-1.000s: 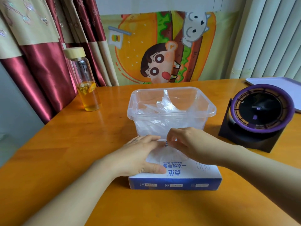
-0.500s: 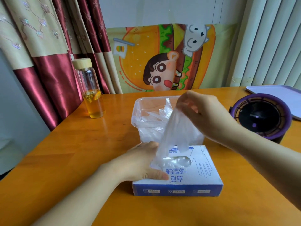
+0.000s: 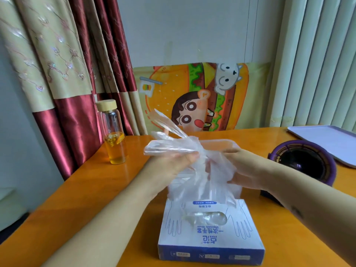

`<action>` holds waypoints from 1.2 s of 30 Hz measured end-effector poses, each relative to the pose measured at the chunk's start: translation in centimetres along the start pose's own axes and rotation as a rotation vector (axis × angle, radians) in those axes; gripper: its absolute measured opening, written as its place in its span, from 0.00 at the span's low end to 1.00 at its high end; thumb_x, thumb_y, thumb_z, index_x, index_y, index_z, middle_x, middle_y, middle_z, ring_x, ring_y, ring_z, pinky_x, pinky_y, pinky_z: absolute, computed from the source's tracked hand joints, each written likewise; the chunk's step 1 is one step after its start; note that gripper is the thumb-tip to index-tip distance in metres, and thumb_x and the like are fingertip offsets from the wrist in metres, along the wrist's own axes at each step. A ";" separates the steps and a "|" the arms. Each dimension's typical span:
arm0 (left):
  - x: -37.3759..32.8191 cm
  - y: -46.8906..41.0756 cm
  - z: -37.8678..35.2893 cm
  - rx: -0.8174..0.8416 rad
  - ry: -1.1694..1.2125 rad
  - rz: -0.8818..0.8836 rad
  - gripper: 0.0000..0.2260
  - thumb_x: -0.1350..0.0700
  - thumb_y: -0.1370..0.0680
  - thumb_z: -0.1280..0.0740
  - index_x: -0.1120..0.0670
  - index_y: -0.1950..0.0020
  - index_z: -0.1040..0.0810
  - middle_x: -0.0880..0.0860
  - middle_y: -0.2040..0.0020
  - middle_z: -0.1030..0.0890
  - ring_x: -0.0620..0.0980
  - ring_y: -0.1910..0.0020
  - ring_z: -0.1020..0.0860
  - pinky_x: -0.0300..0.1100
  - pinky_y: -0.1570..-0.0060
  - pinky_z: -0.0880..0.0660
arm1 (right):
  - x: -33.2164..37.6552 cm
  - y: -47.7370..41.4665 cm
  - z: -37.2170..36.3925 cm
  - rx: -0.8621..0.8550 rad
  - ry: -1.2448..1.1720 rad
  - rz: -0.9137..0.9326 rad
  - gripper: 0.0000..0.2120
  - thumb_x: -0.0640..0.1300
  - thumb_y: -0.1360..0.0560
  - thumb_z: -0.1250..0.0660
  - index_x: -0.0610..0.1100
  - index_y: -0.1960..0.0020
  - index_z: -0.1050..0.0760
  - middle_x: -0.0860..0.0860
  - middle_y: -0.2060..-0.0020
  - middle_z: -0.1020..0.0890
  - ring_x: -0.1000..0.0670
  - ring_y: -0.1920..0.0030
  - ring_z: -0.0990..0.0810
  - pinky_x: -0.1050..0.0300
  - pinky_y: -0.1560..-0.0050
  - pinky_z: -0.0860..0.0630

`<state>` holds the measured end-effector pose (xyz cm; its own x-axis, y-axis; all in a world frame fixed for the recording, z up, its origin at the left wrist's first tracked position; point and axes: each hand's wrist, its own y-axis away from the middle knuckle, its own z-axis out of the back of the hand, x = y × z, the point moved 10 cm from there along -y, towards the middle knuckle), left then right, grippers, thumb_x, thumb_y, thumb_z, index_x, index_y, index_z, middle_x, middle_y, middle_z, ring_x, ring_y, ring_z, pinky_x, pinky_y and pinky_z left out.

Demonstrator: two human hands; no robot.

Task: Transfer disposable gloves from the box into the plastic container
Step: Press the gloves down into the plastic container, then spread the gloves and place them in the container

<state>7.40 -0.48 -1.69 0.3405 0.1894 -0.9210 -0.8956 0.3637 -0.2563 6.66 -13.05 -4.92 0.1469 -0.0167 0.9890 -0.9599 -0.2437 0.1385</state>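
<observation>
Bottle (image 3: 115, 135) left, fan (image 3: 304, 164) right flank the container (image 3: 217, 141); box (image 3: 210, 237) just before it.

On your tabletop (image 3: 92, 199) the glove box (image 3: 210, 236) lies nearest you, the plastic container (image 3: 223, 142) just behind it. Your left hand (image 3: 173, 163) and right hand (image 3: 248, 170) hold a disposable glove (image 3: 173, 140) above both. The glass bottle (image 3: 115, 139) stands far left; the fan (image 3: 306, 162) sits right, a tray (image 3: 327, 141) beyond it.

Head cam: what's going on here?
A person holds a clear disposable glove in both hands, above the table. The left hand grips its bunched top; the right hand holds the film on the other side. The glove hangs in front of the plastic container, just behind the glove box, whose opening shows more gloves. It is not in the container yet.
</observation>
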 end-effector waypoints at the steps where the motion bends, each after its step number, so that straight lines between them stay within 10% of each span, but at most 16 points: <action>1: 0.4 -0.6 -0.1 -0.035 0.042 0.062 0.15 0.50 0.27 0.29 0.54 0.42 0.20 0.51 0.47 0.16 0.45 0.47 0.19 0.37 0.46 0.24 | -0.4 0.0 -0.9 0.058 -0.035 -0.019 0.12 0.37 0.19 0.44 0.37 0.49 0.22 0.45 0.61 0.19 0.49 0.60 0.20 0.51 0.51 0.24; 7: 1.6 -3.3 1.3 -0.222 0.100 0.169 0.04 0.59 0.28 0.29 0.59 0.56 0.20 0.56 0.59 0.18 0.53 0.58 0.19 0.42 0.58 0.23 | -0.2 0.4 1.1 -0.122 -0.124 0.022 0.12 0.51 0.21 0.40 0.45 0.45 0.24 0.44 0.51 0.18 0.46 0.53 0.19 0.51 0.52 0.23; 11: 2.4 -4.0 3.1 -0.320 0.088 0.205 0.05 0.61 0.31 0.30 0.59 0.59 0.24 0.56 0.68 0.26 0.52 0.65 0.26 0.36 0.68 0.29 | 3.5 3.4 3.1 -0.337 0.021 0.371 0.16 0.57 0.30 0.36 0.43 0.57 0.23 0.45 0.45 0.18 0.50 0.44 0.20 0.48 0.41 0.24; 14: 2.4 -4.3 3.6 -0.364 -0.013 0.217 0.09 0.64 0.29 0.33 0.59 0.68 0.29 0.47 0.79 0.30 0.47 0.74 0.29 0.32 0.76 0.34 | 5.1 4.2 0.4 -0.250 0.301 0.463 0.15 0.60 0.32 0.31 0.48 0.63 0.18 0.65 0.49 0.18 0.63 0.36 0.29 0.49 0.32 0.34; 20: 1.1 -4.8 3.3 -0.404 -0.134 0.142 0.09 0.63 0.27 0.34 0.58 0.67 0.27 0.53 0.72 0.25 0.50 0.71 0.24 0.33 0.74 0.30 | 4.6 0.5 -0.2 -0.286 0.646 0.415 0.23 0.57 0.28 0.31 0.52 0.36 0.25 0.59 0.38 0.22 0.59 0.40 0.24 0.56 0.37 0.27; 25: 4.3 -5.3 4.5 -0.429 0.045 0.244 0.03 0.65 0.25 0.34 0.60 0.53 0.22 0.56 0.60 0.17 0.51 0.62 0.18 0.47 0.56 0.20 | 5.4 -1.8 4.3 -0.505 0.765 0.418 0.22 0.42 0.29 0.28 0.47 0.35 0.25 0.53 0.40 0.21 0.60 0.55 0.18 0.60 0.50 0.21; 30: 7.7 -4.4 8.8 -0.574 0.223 0.274 0.25 0.70 0.23 0.36 0.57 0.28 0.33 0.56 0.40 0.23 0.52 0.48 0.20 0.43 0.50 0.23 | 4.1 -5.0 6.2 -0.342 1.145 0.196 0.33 0.40 0.30 0.27 0.46 0.28 0.35 0.49 0.33 0.27 0.48 0.37 0.26 0.57 0.38 0.28; 36: -3.6 -2.9 9.9 -0.763 -0.334 -0.378 0.16 0.67 0.22 0.37 0.53 0.38 0.25 0.47 0.44 0.25 0.38 0.53 0.26 0.28 0.53 0.27 | 1.0 -7.5 5.6 -0.114 1.469 0.003 0.39 0.45 0.28 0.28 0.43 0.24 0.44 0.48 0.27 0.35 0.47 0.28 0.36 0.56 0.30 0.39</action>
<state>11.59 6.81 5.28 0.6082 0.4778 -0.6340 -0.6134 -0.2241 -0.7573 15.39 -16.68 -5.26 -0.1566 0.9771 0.1437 -0.9832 -0.1680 0.0710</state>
